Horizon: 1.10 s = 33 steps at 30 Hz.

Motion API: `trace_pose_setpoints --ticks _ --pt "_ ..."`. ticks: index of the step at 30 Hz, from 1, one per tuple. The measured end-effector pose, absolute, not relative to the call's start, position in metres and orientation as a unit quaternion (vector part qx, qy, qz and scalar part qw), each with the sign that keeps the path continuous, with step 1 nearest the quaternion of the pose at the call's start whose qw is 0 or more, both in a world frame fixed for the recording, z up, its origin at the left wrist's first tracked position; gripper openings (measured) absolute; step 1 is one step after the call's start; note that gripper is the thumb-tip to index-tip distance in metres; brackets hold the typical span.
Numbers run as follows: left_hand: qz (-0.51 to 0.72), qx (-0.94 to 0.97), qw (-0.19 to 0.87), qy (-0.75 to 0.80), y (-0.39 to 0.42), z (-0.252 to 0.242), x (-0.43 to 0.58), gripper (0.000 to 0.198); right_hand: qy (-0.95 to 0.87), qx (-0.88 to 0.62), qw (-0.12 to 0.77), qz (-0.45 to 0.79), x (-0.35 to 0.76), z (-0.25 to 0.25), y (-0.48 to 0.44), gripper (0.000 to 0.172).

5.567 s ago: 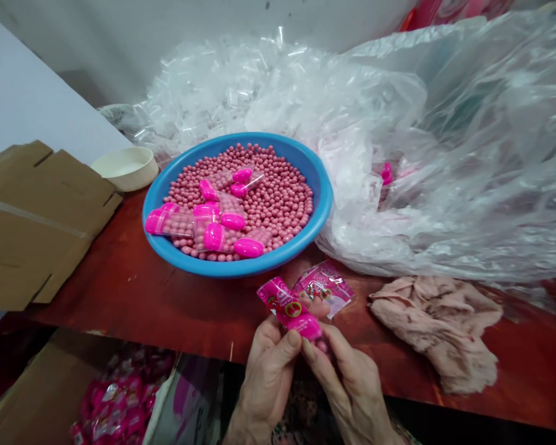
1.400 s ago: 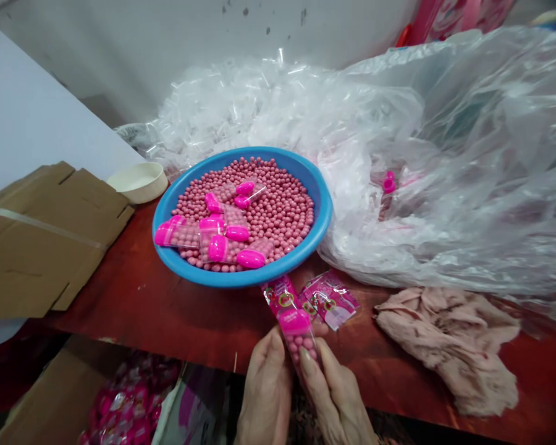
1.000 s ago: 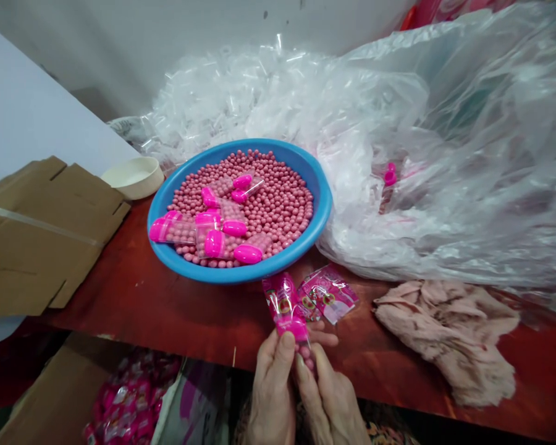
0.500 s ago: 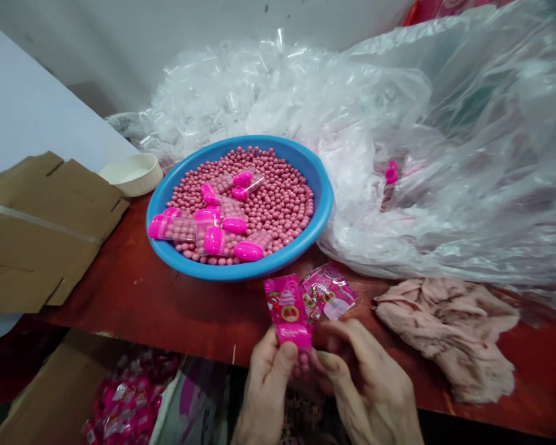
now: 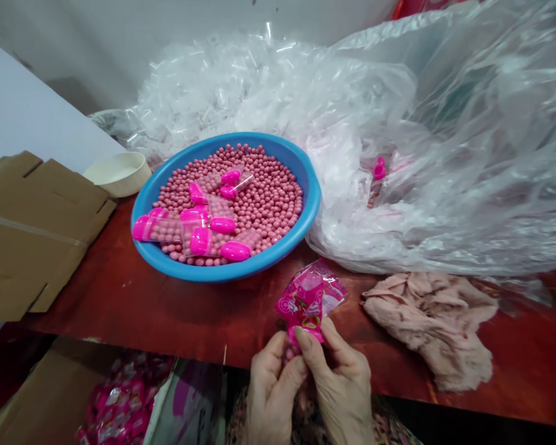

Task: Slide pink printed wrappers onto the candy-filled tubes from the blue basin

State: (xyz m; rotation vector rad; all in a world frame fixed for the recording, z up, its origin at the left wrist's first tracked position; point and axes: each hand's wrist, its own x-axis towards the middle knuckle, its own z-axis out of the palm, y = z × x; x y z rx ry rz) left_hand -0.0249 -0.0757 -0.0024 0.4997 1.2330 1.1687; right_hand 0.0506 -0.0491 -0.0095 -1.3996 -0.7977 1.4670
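Fingers point(image 5: 306, 346) of both hands closed together on a pink printed packet point(image 5: 303, 303): left hand point(image 5: 272, 392) wrapped round the packet's lower end, right hand point(image 5: 341, 389) pinching from the other side, thumb pressed against the lower edge. Packet held just above the fingertips, near the front of a red tabletop point(image 5: 120, 309), upper half creased and bent over. Pink beads point(image 5: 290, 353) just visible under the packet's lower edge, between the two hands.

Likely a light, soft, slippery film, quick to crumple and poor to hold by its floppy top (the beaded lower end looks the firmer place to grip). Directly behind the fingers, a second pink packet point(image 5: 333, 293), partly overlapped by the first.

Ahead and to the left of the fingers, a blue plastic basin point(image 5: 222, 272) heaped with loose beads; to the right, a crumpled beige cloth point(image 5: 426, 327); farther ahead, a clear plastic bag point(image 5: 445, 185) — bulky and glossy. Below and to the left, a cardboard box point(image 5: 50, 395) of pink packets, cut off by the frame.

Lower end of the packet hidden by the fingers — no telling what holds the beads, or whether the packet is sealed. Printing too crumpled to read.
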Motion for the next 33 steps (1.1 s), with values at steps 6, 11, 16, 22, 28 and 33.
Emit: trace_pose_setpoints --ticks 6,11,16,22,28,33 --pt "0.519 0.202 0.639 0.530 -0.071 0.002 -0.023 0.030 -0.305 -0.557 0.445 0.631 0.059 -0.003 -0.044 0.032" --pt "0.473 0.229 0.682 0.508 -0.067 0.007 -0.032 0.032 -0.242 -0.497 0.413 0.723 0.068 0.019 -0.030 0.035" --pt "0.459 0.269 0.632 0.563 -0.078 0.000 -0.034 0.029 -0.250 -0.546 0.410 0.687 0.058 0.019 -0.034 0.036" --pt "0.485 0.230 0.608 0.585 -0.083 -0.012 -0.031 0.038 -0.318 -0.612 0.414 0.594 0.048 0.001 -0.042 0.041" --pt "0.518 0.099 0.710 0.468 -0.067 -0.002 -0.020 0.039 -0.300 -0.559 0.392 0.667 0.052 0.008 -0.044 0.038" --pt "0.561 0.007 0.676 0.477 -0.069 0.004 -0.015 0.039 -0.381 -0.564 0.436 0.588 0.050 0.009 -0.046 0.028"
